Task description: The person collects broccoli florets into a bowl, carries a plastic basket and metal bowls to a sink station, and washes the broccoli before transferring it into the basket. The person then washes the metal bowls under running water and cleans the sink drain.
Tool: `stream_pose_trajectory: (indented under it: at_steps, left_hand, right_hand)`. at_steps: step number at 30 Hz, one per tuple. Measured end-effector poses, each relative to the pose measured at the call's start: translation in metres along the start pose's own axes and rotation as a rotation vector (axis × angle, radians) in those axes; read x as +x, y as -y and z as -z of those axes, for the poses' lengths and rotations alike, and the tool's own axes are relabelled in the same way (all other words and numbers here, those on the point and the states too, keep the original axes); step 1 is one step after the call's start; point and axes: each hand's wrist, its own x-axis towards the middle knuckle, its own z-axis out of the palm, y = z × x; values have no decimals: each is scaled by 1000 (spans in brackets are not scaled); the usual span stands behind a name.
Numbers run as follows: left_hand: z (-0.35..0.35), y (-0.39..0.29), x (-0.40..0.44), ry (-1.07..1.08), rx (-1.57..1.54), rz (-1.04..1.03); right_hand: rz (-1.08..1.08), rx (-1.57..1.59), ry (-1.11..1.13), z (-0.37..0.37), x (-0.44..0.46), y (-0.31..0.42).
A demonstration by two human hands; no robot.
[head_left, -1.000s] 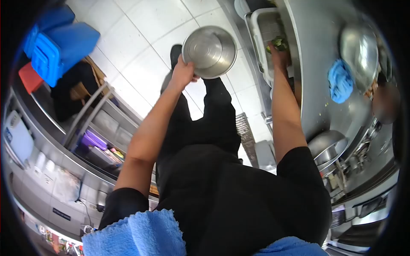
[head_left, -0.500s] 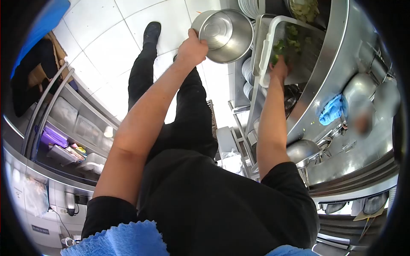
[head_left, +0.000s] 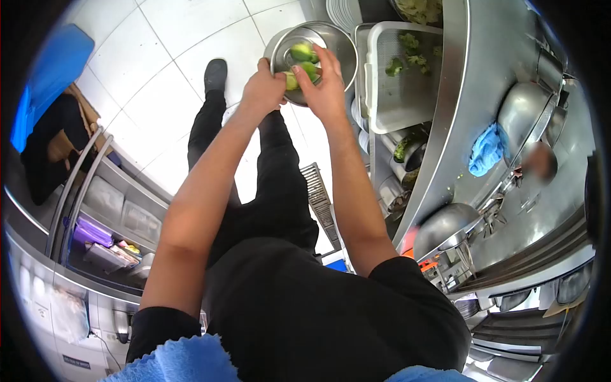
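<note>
Left hand (head_left: 262, 89): clamped on the round silver metal bowl (head_left: 339, 49), above white floor tiles (head_left: 191, 25)!
Right hand (head_left: 325, 90): at bright-green vegetable pieces (head_left: 303, 52) in the bowl; gripping or loose, can't tell!
White rectangular plastic tray (head_left: 402, 102): near, green florets (head_left: 417, 60) inside!

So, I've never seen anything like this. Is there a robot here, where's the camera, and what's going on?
There's no robot: these are a person's own bare hands. The camera is worn on that person's head, looking forward and down, so you see roughly what they see, bent by a wide lens.

The left hand holds a metal bowl above the tiled floor. The right hand reaches over it, fingers at some green pieces; I can't tell whether it grips any.

Beside the bowl is a white tray with leafy green bits. Farther right, a blue cloth lies on a metal counter.
</note>
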Motion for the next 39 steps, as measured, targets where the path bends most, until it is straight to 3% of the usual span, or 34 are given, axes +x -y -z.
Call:
stream_pose_trajectory:
  at_steps: [2, 4, 6, 7, 8, 9, 12, 13, 16, 20, 23, 29, 33, 36, 39]
  left_hand:
    - [2, 0, -1, 31, -29, 8]
    - [3, 3, 1, 29, -26, 7]
    - [1, 5, 1, 21, -66, 39]
    - [0, 6, 2, 17, -84, 52]
    - [-1, 8, 3, 20, -105, 59]
    - [-3, 10, 5, 23, -128, 64]
    - [-9, 23, 13, 29, -193, 48]
    - [-9, 26, 13, 35, -203, 41]
    - [-3, 46, 19, 36, -193, 59]
    - [12, 74, 21, 23, -201, 94]
    - [24, 98, 19, 6, -222, 149]
    - [27, 105, 10, -2, -319, 181]
    - [23, 92, 13, 41, -315, 153]
    - [20, 75, 10, 43, -274, 115]
    - [17, 70, 12, 59, -259, 95]
  right_hand:
    - [-124, 195, 93, 21, -2, 19]
    - [-30, 71, -106, 58, 7, 5]
    - [-237, 191, -276, 97, 21, -35]
    - [-281, -9, -405, 113, 32, -94]
    - [-323, -23, -522, 124, 50, -91]
    - [-150, 19, -499, 135, 61, -142]
    - [-608, -161, -526, 155, 105, -173]
    - [-671, -139, -662, 149, 116, -183]
    - [-523, -231, -780, 134, 141, -233]
    - [-276, -456, -594, 150, 197, -327]
    - [-246, -443, -463, 159, 209, -359]
    - [-285, -168, -385, 146, 168, -311]
    - [-133, -352, -215, 132, 140, -268]
    - [-201, -533, -284, 103, 143, -209]
    - [-158, -484, -413, 83, 151, -222]
